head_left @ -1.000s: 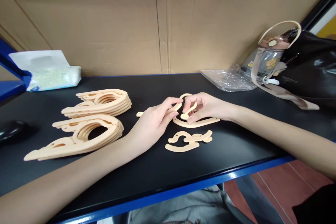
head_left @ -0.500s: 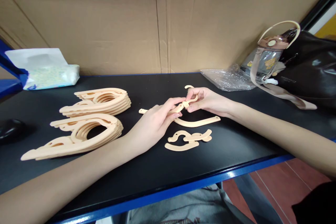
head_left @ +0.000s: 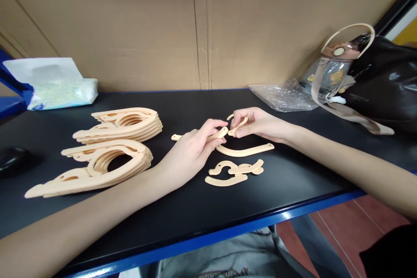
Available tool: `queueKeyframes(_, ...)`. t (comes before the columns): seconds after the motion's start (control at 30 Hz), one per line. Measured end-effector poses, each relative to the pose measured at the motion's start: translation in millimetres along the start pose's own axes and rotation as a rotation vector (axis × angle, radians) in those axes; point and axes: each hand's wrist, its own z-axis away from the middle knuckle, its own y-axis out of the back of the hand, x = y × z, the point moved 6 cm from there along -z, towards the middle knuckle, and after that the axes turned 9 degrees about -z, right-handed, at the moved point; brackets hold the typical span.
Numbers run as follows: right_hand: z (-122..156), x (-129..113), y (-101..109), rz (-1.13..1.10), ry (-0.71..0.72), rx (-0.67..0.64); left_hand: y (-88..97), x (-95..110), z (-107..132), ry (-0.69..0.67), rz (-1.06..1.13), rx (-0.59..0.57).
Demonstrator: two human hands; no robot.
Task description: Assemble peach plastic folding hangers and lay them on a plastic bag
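Note:
My left hand [head_left: 197, 145] is closed on a curved beige hanger arm [head_left: 219, 134], whose holed end sticks out past the fingertips. My right hand [head_left: 252, 124] pinches a beige hanger hook [head_left: 241, 127]; its base is close by the end of the arm, and I cannot tell whether they touch. Below the hands a loose hanger arm [head_left: 249, 152] lies on the table. Nearer the front are several short curved pieces [head_left: 228, 180], partly overlapping. To the left lie two stacks of folded beige hangers, a rear stack [head_left: 143, 124] and a front stack [head_left: 107, 180].
The black table [head_left: 182, 230] has a blue front edge. A tissue pack [head_left: 65, 93] stands at the back left, a black mouse [head_left: 13, 158] at the left edge. At the right are a clear plastic bag [head_left: 276, 97], a strapped bottle [head_left: 332, 74] and a black bag [head_left: 387, 82].
The right hand has turned the hook, and its base has tilted down and away from the arm's end. The left hand keeps its grip almost in place.

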Motion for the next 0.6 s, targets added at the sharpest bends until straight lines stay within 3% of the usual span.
queueKeyframes(0.2, -0.7, 2.1, 0.7, -0.092, -0.026, 0.026, -1.1, -4.9, 0.1, 0.016, 0.002, -0.005)
queueKeyframes(0.6, -1.1, 3.4, -2.4, -0.055, -0.015, -0.024, 0.0, -2.2, 0.2, -0.036, 0.076, -0.01)
